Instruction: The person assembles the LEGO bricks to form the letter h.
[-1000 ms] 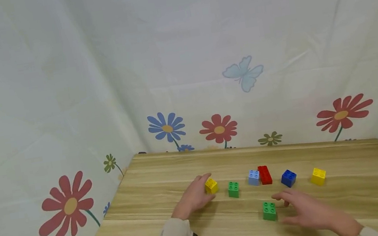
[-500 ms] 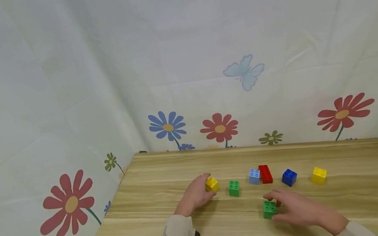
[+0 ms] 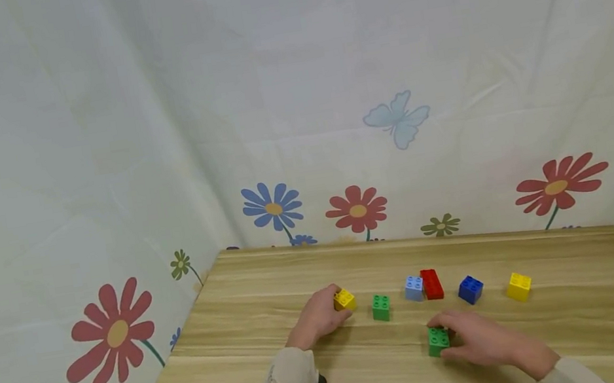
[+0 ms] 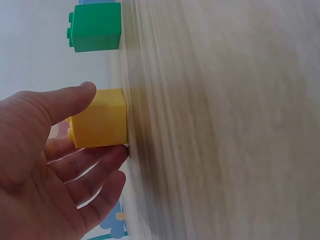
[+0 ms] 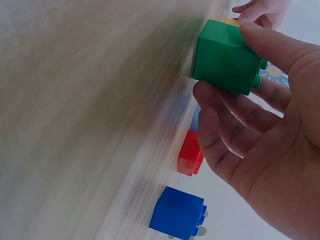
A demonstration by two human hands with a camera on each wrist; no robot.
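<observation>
My left hand (image 3: 318,315) holds a yellow toy building brick (image 3: 344,300) on the wooden table. In the left wrist view the thumb (image 4: 75,102) lies on one side of that brick and the fingers curl round the other. My right hand (image 3: 479,338) pinches the nearer green building brick (image 3: 438,342) between thumb and fingers. The right wrist view shows this green brick (image 5: 225,57) close up, its studs facing away from the table. A second green brick (image 3: 380,307) stands just right of the yellow one, touched by neither hand.
Farther back on the table (image 3: 233,335) stand a light blue brick (image 3: 413,289) and a longer red brick (image 3: 431,284), side by side. A dark blue brick (image 3: 470,289) and another yellow brick (image 3: 518,287) stand to the right. A flower-printed curtain (image 3: 291,88) hangs behind.
My right hand has moved left onto the nearer green brick, and its thumb and fingers have come round it. My left hand has stayed at the yellow brick.
</observation>
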